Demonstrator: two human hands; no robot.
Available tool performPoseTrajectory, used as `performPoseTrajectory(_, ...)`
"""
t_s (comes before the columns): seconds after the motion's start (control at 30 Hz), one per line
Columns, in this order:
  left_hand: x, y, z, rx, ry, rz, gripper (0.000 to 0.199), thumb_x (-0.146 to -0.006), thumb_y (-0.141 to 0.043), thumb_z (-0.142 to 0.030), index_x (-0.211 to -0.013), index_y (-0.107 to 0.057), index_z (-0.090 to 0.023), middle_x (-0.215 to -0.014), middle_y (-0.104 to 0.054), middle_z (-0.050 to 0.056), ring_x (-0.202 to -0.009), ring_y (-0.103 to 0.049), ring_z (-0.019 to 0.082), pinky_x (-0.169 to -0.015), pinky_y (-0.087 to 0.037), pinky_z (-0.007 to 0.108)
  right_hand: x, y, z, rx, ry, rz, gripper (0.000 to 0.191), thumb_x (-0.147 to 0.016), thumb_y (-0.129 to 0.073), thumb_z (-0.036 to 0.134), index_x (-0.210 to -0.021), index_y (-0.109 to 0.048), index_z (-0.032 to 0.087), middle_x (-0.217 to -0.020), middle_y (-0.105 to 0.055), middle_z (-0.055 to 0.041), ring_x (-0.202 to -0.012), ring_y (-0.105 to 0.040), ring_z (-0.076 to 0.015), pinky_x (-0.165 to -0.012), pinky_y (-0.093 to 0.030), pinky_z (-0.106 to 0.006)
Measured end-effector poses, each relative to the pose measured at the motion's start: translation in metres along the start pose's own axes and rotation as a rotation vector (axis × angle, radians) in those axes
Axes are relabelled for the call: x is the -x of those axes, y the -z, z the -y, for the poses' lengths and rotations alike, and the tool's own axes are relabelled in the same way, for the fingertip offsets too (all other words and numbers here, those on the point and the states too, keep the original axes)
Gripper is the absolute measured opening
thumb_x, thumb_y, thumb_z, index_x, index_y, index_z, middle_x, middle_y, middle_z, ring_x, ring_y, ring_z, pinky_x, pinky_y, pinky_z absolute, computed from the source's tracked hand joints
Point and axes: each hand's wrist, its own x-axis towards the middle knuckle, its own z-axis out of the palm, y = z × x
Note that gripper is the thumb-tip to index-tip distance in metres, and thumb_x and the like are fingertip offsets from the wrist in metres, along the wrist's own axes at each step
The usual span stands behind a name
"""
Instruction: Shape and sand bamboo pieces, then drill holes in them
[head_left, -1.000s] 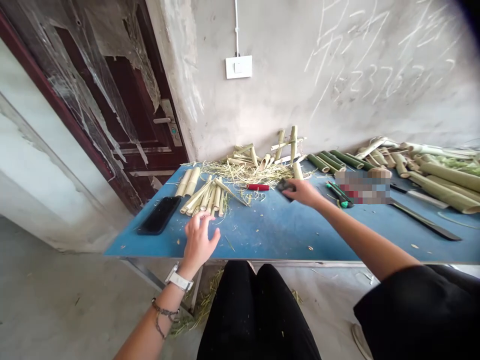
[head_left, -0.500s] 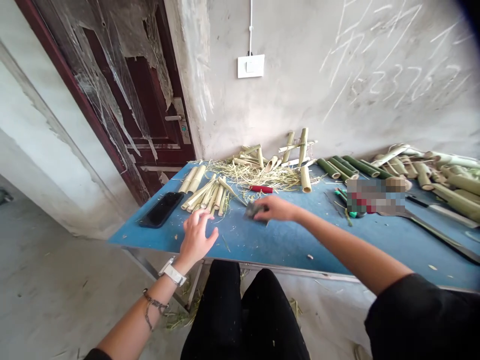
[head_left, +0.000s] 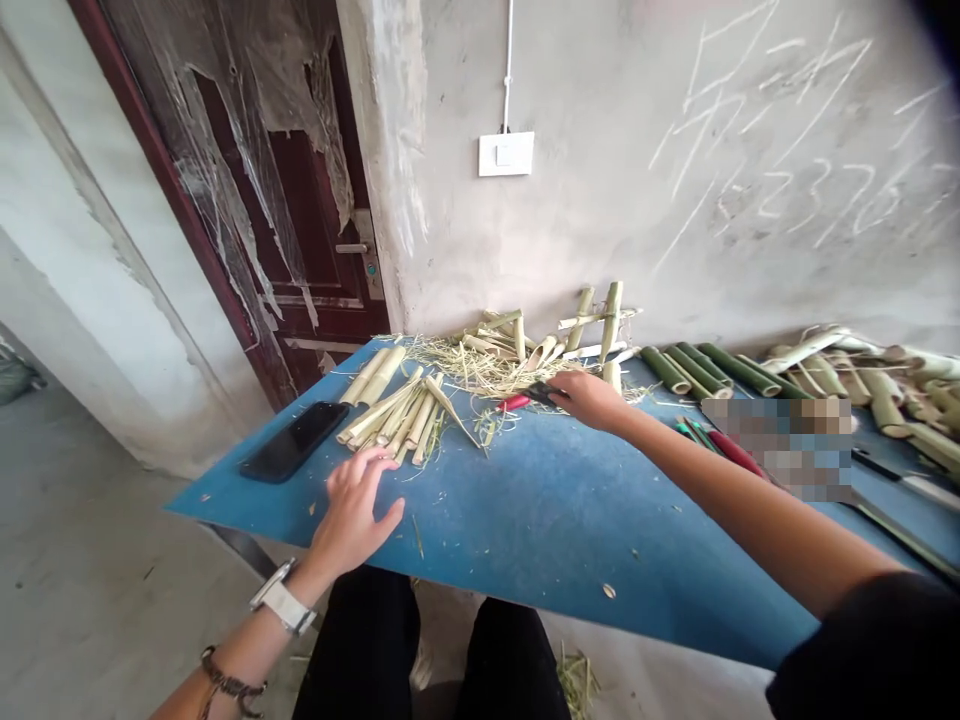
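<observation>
While an open left hand [head_left: 352,520] rests on a blue table [head_left: 540,550] near a black smartphone [head_left: 294,441] and split bamboo strips [head_left: 397,420], the right hand [head_left: 590,398] grips a small dark object [head_left: 541,393], too small to identify, just beside a red-handled tool [head_left: 514,403], with green bamboo tubes [head_left: 697,370] beyond.
</observation>
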Motion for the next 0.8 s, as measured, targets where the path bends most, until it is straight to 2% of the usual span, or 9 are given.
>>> performPoseTrajectory(0.13,0.001,0.0,0.0,0.023,0.004,-0.011,0.03,-0.078,-0.045,-0.033,-0.107,-0.047,-0.023,-0.122,-0.045,0.01,-0.116,-0.039,0.027,-0.094,-0.029,0.046,0.035,-0.003,0.03,-0.094,0.238,0.038,0.022,-0.084,-0.042,0.014,-0.091,-0.061,0.021,-0.086,-0.06,-0.0042,-0.082,-0.055,-0.0186,-0.069,-0.041,-0.027)
performPoseTrajectory(0.23,0.001,0.0,0.0,0.031,0.003,-0.03,0.029,-0.077,-0.047,-0.032,-0.105,-0.049,-0.023,-0.122,-0.045,0.011,-0.114,-0.041,0.028,-0.094,-0.029,0.046,0.038,-0.013,0.049,-0.165,0.398,0.136,0.017,-0.086,-0.045,0.019,-0.084,-0.062,0.021,-0.081,-0.061,-0.0009,-0.077,-0.056,-0.014,-0.07,-0.042,-0.023)
performPoseTrajectory(0.3,0.002,0.001,-0.001,0.039,0.001,-0.038,0.028,-0.077,-0.047,-0.03,-0.103,-0.05,-0.022,-0.122,-0.045,0.011,-0.114,-0.041,0.028,-0.094,-0.029,0.046,0.022,-0.022,0.054,-0.11,0.362,0.173,0.015,-0.086,-0.048,0.02,-0.082,-0.063,0.021,-0.08,-0.063,-0.0004,-0.076,-0.056,-0.0138,-0.069,-0.042,-0.023)
performPoseTrajectory(0.43,0.002,0.0,0.0,0.058,0.01,-0.061,0.027,-0.077,-0.048,-0.029,-0.103,-0.052,-0.021,-0.121,-0.045,0.011,-0.114,-0.04,0.028,-0.095,-0.028,0.046,-0.027,-0.037,0.048,0.023,0.172,0.094,0.019,-0.083,-0.049,0.015,-0.09,-0.065,0.023,-0.09,-0.064,-0.0037,-0.087,-0.056,-0.0196,-0.072,-0.041,-0.028)
performPoseTrajectory(0.5,0.003,-0.001,0.0,0.068,0.014,-0.082,0.027,-0.076,-0.049,-0.028,-0.102,-0.053,-0.021,-0.119,-0.045,0.011,-0.113,-0.041,0.027,-0.095,-0.028,0.045,-0.044,-0.037,0.046,0.078,0.121,0.052,0.02,-0.082,-0.05,0.013,-0.09,-0.066,0.022,-0.09,-0.063,-0.0054,-0.09,-0.056,-0.0217,-0.074,-0.04,-0.03)
performPoseTrajectory(0.57,0.003,-0.002,0.001,0.074,0.021,-0.104,0.026,-0.076,-0.051,-0.027,-0.1,-0.054,-0.02,-0.118,-0.046,0.01,-0.112,-0.042,0.027,-0.094,-0.029,0.044,-0.049,-0.03,0.047,0.115,0.097,0.01,0.018,-0.082,-0.05,0.013,-0.089,-0.066,0.019,-0.088,-0.062,-0.0073,-0.09,-0.055,-0.023,-0.075,-0.04,-0.031)
performPoseTrajectory(0.67,0.003,-0.002,0.001,0.077,0.029,-0.122,0.024,-0.075,-0.051,-0.025,-0.098,-0.055,-0.02,-0.117,-0.047,0.01,-0.11,-0.042,0.027,-0.092,-0.031,0.043,-0.031,-0.009,0.05,0.129,0.091,-0.044,0.021,-0.086,-0.046,0.017,-0.096,-0.065,0.019,-0.09,-0.061,-0.0066,-0.089,-0.055,-0.0219,-0.075,-0.042,-0.031)
performPoseTrajectory(0.8,0.004,-0.002,0.001,0.069,0.02,-0.138,0.024,-0.076,-0.051,-0.026,-0.099,-0.056,-0.02,-0.116,-0.047,0.01,-0.108,-0.043,0.027,-0.091,-0.031,0.043,0.033,0.005,0.046,0.081,0.107,-0.191,0.032,-0.09,-0.035,0.017,-0.114,-0.056,0.021,-0.106,-0.058,-0.0057,-0.097,-0.051,-0.0218,-0.083,-0.044,-0.036)
